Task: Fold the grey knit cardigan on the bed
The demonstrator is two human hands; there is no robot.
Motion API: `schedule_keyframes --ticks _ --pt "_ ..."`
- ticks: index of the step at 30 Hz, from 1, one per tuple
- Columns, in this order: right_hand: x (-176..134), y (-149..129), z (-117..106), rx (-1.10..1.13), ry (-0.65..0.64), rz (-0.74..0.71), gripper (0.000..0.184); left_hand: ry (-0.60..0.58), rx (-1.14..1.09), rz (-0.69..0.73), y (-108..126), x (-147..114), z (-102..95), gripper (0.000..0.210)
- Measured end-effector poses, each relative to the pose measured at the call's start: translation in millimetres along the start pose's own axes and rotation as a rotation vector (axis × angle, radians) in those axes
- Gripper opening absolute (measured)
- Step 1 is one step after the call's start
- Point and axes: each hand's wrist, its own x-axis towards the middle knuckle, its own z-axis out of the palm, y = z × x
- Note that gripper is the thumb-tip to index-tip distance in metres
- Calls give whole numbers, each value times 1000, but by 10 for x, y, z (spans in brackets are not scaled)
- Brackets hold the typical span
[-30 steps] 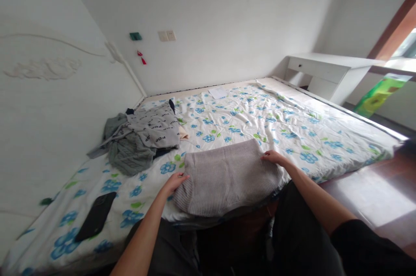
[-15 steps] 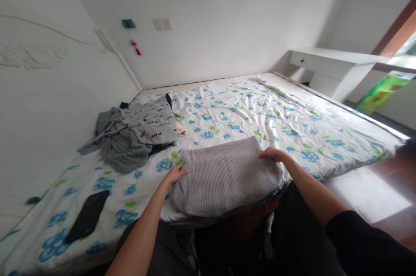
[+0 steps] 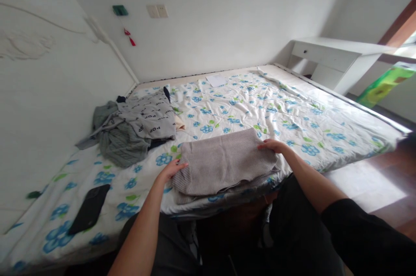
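A folded grey-striped garment (image 3: 224, 163) lies near the front edge of the bed (image 3: 292, 124), on the blue-flowered quilt, right before the person — close enough that both arms reach it without stretching. The left hand (image 3: 170, 170) rests at its left edge, fingers extended and lightly curled against the fabric; the right hand (image 3: 271, 146) lies flat on its far right corner, palm down. Neither hand pinches or lifts the cloth — both are open and press on it, one at each end, which keeps the layers flat and squared. A lower layer peeks out along the near edge, so the fold is not quite even.

Well apart to the left, a heap of unfolded grey clothes (image 3: 133, 126) sits by the headboard (image 3: 48, 85), and a dark phone (image 3: 89, 209) lies on the quilt near the front left. A white desk (image 3: 328, 57) stands beyond the bed's far right corner.
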Motion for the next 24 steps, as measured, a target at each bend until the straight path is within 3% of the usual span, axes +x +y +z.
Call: schedule_keyframes --ticks 5,10,13,16,19,21,24 --pt "-53 20 -51 56 -65 101 51 64 116 40 18 19 -39 68" --pt "-142 8 -125 -138 49 115 51 189 451 16 -52 -160 -128 39" --pt "-277 7 -174 -215 20 198 50 69 629 8 -176 -407 -191 32" --pt "-476 24 -211 -206 -204 297 50 11 695 15 -274 -715 -176 38" --pt "-666 62 -200 -213 -421 325 51 -127 666 93 -314 -1013 -34 45" --pt "-757 84 -156 -223 -489 274 50 -263 574 198 -310 -1170 104 45" --pt "-846 80 -63 -269 -568 214 48 -310 516 263 -280 -1320 280 55"
